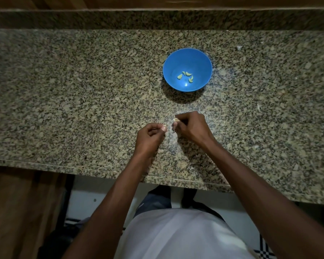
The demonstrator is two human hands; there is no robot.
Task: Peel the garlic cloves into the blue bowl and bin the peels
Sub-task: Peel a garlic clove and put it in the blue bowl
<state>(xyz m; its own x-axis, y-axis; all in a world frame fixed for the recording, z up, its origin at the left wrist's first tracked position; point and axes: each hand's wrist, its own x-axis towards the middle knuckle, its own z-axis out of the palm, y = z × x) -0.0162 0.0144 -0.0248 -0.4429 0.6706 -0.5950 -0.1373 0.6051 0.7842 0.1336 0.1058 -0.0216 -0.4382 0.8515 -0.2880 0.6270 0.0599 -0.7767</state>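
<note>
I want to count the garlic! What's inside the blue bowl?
Inside the blue bowl lie four peeled garlic cloves, pale yellow, near the bottom. Nothing covers them, and no peels show in there. Another clove is outside the bowl, in the right hand.

A speckled granite countertop [64,90] spans the full width of the view. A raised granite backsplash [120,20] runs along its far edge, with a wooden surface [101,1] beyond it. Below the near edge, a wooden cabinet front [17,212] occupies the near left. A white floor [101,193] is visible under the counter overhang. A black-and-white checked mat [264,249] lies at the near right. The person wears a white shirt [176,236].
</note>
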